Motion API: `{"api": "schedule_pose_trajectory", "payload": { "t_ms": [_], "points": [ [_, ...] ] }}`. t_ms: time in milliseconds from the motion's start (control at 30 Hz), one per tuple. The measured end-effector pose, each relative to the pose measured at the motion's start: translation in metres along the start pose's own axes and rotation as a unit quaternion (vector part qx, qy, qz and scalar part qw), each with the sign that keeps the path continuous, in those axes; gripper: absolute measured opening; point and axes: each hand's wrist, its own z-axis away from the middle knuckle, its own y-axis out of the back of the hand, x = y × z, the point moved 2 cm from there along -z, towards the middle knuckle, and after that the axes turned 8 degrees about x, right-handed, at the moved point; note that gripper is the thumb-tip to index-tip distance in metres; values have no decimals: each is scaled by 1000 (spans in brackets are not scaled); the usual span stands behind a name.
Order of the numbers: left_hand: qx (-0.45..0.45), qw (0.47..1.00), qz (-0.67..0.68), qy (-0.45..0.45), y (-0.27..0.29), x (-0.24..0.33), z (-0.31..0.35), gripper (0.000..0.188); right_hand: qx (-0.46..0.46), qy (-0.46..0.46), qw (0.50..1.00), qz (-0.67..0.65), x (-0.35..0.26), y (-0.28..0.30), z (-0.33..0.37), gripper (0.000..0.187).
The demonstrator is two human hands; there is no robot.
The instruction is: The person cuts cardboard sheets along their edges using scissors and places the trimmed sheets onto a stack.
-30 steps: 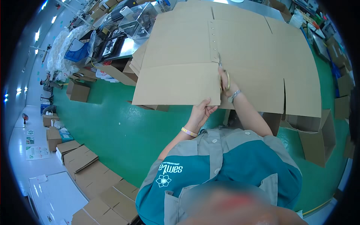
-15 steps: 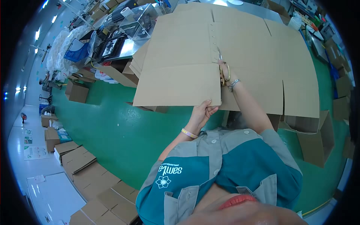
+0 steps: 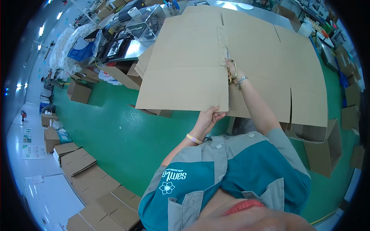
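Observation:
A large flattened cardboard box [image 3: 185, 46] lies spread in front of me, with a stapled seam strip running down its middle. My right hand [image 3: 231, 69] is closed round gold-handled scissors [image 3: 234, 71]. Their metal blades point away from me, against the lower end of the stapled strip [image 3: 222, 44]. With its fingers pinched on the near edge of the left panel [image 3: 181, 90], by that panel's right corner, is my left hand [image 3: 211, 116]. The right panel [image 3: 266, 81] reaches out beyond the scissors and has a dark slit near its front edge.
An open cardboard box [image 3: 322, 148] stands on the green floor at the right. Clear plastic bins [image 3: 146, 25] sit on the bench at the far left, near a blue basket [image 3: 81, 52]. Flattened cartons [image 3: 92, 181] lie at the lower left.
The cardboard and both hands sit slightly lower and further right in the picture. My grip on the scissors and on the panel's edge looks the same.

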Motion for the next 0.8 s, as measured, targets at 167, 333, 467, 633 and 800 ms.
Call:
{"api": "schedule_pose_trajectory", "payload": {
  "t_ms": [167,333,467,633,800],
  "points": [
    [-17,1000,-12,17,2,-7,1,28,-74,-92,992,-32,-13,13,-33,53],
    [-14,1000,-25,-6,-7,1,5,29,-4,2,999,34,-6,7,-36,64],
    [-13,999,-25,23,-4,2,7,29,-58,-85,993,-56,-20,-6,-26,66],
    [-35,999,-22,30,-13,-8,7,28,-80,-11,994,-69,-4,27,-90,67],
    [-29,999,-33,21,-13,-3,6,28,-21,92,994,49,11,26,-111,69]
  ]
}}
